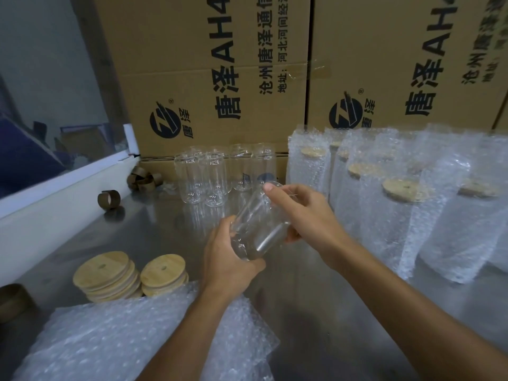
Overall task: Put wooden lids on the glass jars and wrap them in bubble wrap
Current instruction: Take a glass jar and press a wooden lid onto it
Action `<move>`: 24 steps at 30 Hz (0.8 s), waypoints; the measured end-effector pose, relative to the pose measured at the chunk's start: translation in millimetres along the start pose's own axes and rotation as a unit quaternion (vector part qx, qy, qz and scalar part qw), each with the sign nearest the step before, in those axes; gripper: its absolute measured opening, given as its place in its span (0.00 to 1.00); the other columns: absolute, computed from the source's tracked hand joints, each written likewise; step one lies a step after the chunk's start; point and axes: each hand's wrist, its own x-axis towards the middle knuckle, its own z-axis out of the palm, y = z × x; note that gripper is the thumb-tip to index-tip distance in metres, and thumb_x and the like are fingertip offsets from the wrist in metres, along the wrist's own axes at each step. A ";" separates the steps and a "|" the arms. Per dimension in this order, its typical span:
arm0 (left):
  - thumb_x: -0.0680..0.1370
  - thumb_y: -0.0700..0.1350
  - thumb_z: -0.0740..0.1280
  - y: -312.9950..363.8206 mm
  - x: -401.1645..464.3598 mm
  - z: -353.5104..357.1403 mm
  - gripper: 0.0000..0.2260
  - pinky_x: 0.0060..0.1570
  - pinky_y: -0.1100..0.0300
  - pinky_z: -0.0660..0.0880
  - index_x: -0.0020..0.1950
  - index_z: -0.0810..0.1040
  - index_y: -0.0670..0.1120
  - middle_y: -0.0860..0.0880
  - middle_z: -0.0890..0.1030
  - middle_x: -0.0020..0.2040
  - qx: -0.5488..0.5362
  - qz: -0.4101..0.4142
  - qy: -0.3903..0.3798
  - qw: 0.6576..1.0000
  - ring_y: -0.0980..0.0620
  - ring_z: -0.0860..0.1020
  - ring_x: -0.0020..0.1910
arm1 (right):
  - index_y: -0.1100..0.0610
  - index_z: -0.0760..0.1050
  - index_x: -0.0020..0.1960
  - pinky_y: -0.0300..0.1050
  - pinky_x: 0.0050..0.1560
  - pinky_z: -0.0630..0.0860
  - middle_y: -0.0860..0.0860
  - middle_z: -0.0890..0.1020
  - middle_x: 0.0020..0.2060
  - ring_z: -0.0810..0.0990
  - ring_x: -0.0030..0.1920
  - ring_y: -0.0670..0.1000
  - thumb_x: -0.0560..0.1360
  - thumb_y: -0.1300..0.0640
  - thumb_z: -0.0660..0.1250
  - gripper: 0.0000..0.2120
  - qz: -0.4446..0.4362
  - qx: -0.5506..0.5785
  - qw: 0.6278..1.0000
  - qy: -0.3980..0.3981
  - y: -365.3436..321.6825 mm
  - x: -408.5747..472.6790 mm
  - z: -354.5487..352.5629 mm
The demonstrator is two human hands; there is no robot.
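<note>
From the head camera, you hold one glass jar point(257, 225) above the middle of the surface point(316, 312), tilted, with its mouth pointing far and right. It has no lid and nothing inside. Your left hand point(229, 259) is curled round its near, lower end, and your right hand point(303, 213) grips the upper end, with a fingertip at the rim.

Beyond the held jar, a cluster of bare jars point(217, 174) stands on the surface against the cardboard boxes point(214, 78); they are clear and look empty, and whether they stand mouth up or mouth down is hard to tell.

On the right, a group of wrapped jars point(398, 202) stands upright, each in bubble wrap with a wooden lid showing through at the top. They stand close together, several touching.

Near left, two stacks of wooden lids point(132, 276) sit side by side, each top lid with a small hole in its middle. Just in front of them lies a pile of bubble wrap sheets point(132, 339), and your left forearm passes over its right part.

Further left, cardboard tape cores point(109, 199) lie along the white ledge point(55, 215), one alone and a few bunched in the far corner. Another brown roll point(13, 301) sits at the left edge.
</note>
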 end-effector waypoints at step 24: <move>0.48 0.73 0.78 1.0 -1.1 2.9 0.41 0.38 0.65 0.74 0.59 0.77 0.63 0.59 0.84 0.45 -0.139 0.032 -0.081 0.986 0.63 0.79 0.36 | 0.49 0.80 0.55 0.47 0.51 0.79 0.53 0.86 0.51 0.86 0.48 0.50 0.84 0.44 0.58 0.14 -0.013 0.090 0.996 0.016 -3.4 9.0 -14.4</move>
